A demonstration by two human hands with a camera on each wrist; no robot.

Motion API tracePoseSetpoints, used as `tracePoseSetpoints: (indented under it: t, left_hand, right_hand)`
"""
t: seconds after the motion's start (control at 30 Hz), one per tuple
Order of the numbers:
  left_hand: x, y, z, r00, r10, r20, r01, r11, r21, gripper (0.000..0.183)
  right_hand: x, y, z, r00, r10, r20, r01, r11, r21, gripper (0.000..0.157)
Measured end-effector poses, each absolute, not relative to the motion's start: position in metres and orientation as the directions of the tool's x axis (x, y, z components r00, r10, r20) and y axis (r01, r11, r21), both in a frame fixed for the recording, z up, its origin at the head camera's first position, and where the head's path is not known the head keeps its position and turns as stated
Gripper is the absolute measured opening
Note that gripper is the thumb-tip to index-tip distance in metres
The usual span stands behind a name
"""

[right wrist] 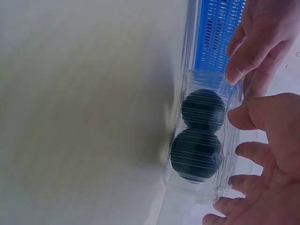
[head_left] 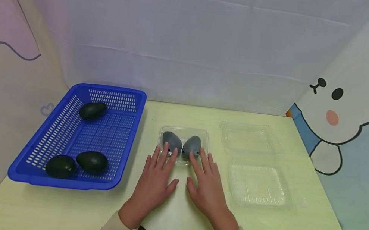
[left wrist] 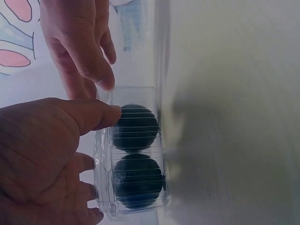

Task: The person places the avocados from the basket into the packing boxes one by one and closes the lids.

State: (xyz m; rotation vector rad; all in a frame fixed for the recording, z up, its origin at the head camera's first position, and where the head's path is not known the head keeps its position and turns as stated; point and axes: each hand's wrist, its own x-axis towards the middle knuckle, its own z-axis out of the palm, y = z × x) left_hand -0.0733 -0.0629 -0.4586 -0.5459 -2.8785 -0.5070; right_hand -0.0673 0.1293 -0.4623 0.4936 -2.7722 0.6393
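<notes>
A clear plastic clamshell box lies on the table in front of me, its lid down over two avocados. The left avocado and the right avocado look greyish through the plastic; both wrist views show them dark, side by side behind the ridged wall. My left hand spreads its fingers over the box's near left part, fingertips at the lid. Mirroring it, my right hand reaches over the near right part with extended fingers. In the left wrist view, the left thumb points at the lid's edge.
On the left stands a blue plastic basket holding three dark green avocados. To the right lies another clear clamshell, opened out flat, with its smooth half behind and its ridged half nearer. A white cloth hangs behind the table.
</notes>
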Motion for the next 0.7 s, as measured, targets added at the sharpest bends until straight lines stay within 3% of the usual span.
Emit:
tracePoseSetpoints:
  t: [0.7]
  left_hand:
    - [-0.097, -0.063, -0.461, -0.930, 0.313, 0.190, 0.360, 0.880, 0.310, 0.087]
  right_hand:
    - [-0.092, 0.128, -0.463, -0.909, -0.262, 0.323, -0.381, 0.835, -0.397, 0.067]
